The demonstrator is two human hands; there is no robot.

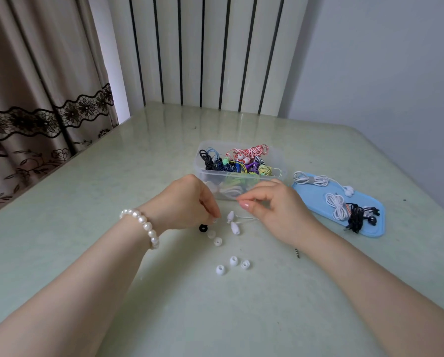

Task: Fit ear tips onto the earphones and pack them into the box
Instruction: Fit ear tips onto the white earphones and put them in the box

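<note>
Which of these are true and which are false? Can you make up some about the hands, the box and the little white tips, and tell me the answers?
1. The box holds earphones of many colours. True.
2. The blue lid is shut on top of the box. False: it lies flat on the table, to the right of the box, with bundled earphones on it.
3. Three white tips lie in a small group nearer the person than both hands. True.
4. The right hand wears a pearl bracelet. False: the bracelet is on the left wrist.
5. Two white earbuds lie on the table between the hands. True.
6. The black ring sits inside the box. False: it lies on the table by the left hand.
</note>
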